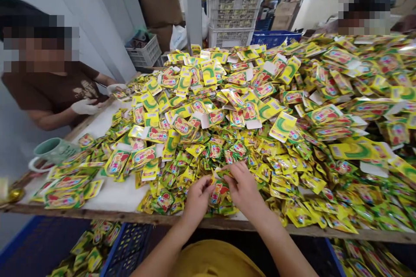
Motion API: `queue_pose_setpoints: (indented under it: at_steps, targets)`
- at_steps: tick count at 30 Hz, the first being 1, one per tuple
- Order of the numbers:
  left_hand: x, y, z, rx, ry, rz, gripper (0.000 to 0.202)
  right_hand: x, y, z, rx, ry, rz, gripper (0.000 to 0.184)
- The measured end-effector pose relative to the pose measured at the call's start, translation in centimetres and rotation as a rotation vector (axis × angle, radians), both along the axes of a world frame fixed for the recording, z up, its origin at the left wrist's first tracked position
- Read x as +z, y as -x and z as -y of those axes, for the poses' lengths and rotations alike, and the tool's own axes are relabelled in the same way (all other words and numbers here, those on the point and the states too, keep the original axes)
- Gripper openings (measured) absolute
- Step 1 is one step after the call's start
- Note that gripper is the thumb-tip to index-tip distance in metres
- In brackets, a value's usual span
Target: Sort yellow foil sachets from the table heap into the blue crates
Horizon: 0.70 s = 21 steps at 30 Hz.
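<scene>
A small yellow, red and green printed packet [219, 191] is held upright near the table's front edge. On its left side, my left hand [197, 195] pinches it between thumb and curled fingers. My right hand [243, 185] grips the other side and upper part, its fingers partly covering the packet. Whether this is a carton or a sachet I cannot tell. Loose shiny sachets [279, 177] lie heaped around both hands. Beyond them is a pile of flat yellow cartons [282, 127], several with white end flaps standing open.
A green mug [55, 149] stands at the left by stacked cartons [66, 190]. A co-worker's gloved hands [86, 107] are at the table's left edge. Blue crates [113, 246] holding packets sit below the wooden table edge [234, 223]. White crates [235, 11] are stacked behind.
</scene>
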<state>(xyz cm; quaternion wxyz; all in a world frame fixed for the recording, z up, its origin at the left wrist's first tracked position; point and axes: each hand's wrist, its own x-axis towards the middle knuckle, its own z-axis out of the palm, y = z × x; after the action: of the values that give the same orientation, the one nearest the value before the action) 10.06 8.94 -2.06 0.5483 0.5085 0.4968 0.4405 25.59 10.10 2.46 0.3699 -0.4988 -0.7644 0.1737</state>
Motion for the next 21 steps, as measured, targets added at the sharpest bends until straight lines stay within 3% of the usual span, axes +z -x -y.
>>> queue_pose_setpoints:
  at_steps: [4, 6, 9, 12, 14, 18, 21]
  targets:
    - [-0.7, 0.4, 0.8, 0.001, -0.019, -0.015, 0.023, 0.9, 1.1, 0.3, 0.019, 0.115, 0.335, 0.025]
    - [-0.7, 0.5, 0.9, -0.047, -0.030, 0.042, 0.023, 1.5, 1.3, 0.3, 0.115, 0.163, 0.388, 0.031]
    - [-0.5, 0.9, 0.9, -0.104, 0.021, 0.206, 0.022, 1.9, 1.1, 0.1, 0.219, 0.199, 0.225, 0.036]
    - [-0.4, 1.4, 1.0, -0.120, 0.081, 0.299, 0.024, 1.6, 0.9, 0.0, 0.122, 0.148, 0.082, 0.019]
    - [-0.3, 1.6, 1.1, -0.110, 0.072, 0.276, 0.026, 1.3, 1.0, 0.1, 0.115, 0.096, 0.127, 0.010]
    - [-0.3, 1.9, 1.3, -0.089, 0.018, 0.163, 0.030, 1.0, 1.2, 0.9, 0.212, 0.105, 0.225, 0.015]
    - [-0.3, 2.0, 1.6, -0.089, 0.050, 0.180, 0.035, -0.1, 0.9, 1.5, 0.124, 0.209, -0.091, 0.017]
